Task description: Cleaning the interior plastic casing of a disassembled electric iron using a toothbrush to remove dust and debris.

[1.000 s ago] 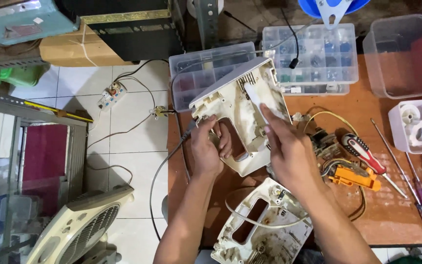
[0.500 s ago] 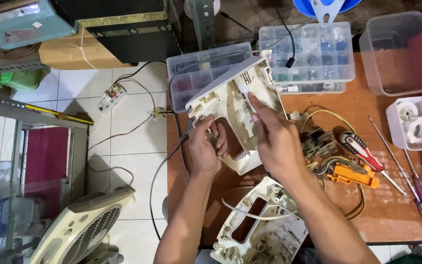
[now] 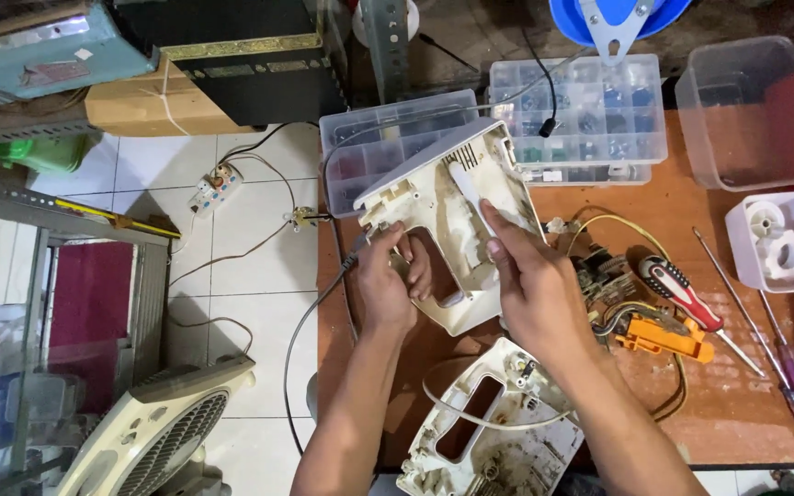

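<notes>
1. Cream plastic marks the far left: a fan grille [image 3: 153,436] lies on the tiled floor, off the surface [image 3: 737,404] and well apart from your hands.
2. A white power strip [image 3: 214,186] lies on the tiles, and a dark cord [image 3: 310,308] runs from the floor towards the upper housing, probably slack so the piece can be turned.
3. Your left hand [image 3: 388,289] is clenched around the handle bar of the cream housing shell [image 3: 448,220], fingers hooked through the handle opening. That grip appears to brace the shell tilted above the surface.
4. The shell sits at mid-surface, its top corner overlapping the clear compartment boxes [image 3: 581,115] behind it, hollow side up so the inside is open to view.
5. Your right hand [image 3: 535,289] rests on the shell's right side with the index finger laid along a pale rib inside; it presses rather than grips, so I judge it is steadying or feeling the part.
6. A second cream shell half [image 3: 489,427] lies flat at the near edge, just below your right wrist, set aside within reach.
7. Right of your hand: a motor with wires [image 3: 608,280], an orange part [image 3: 659,335], a red-handled screwdriver [image 3: 682,294], then a tub of white knobs [image 3: 783,243].
</notes>
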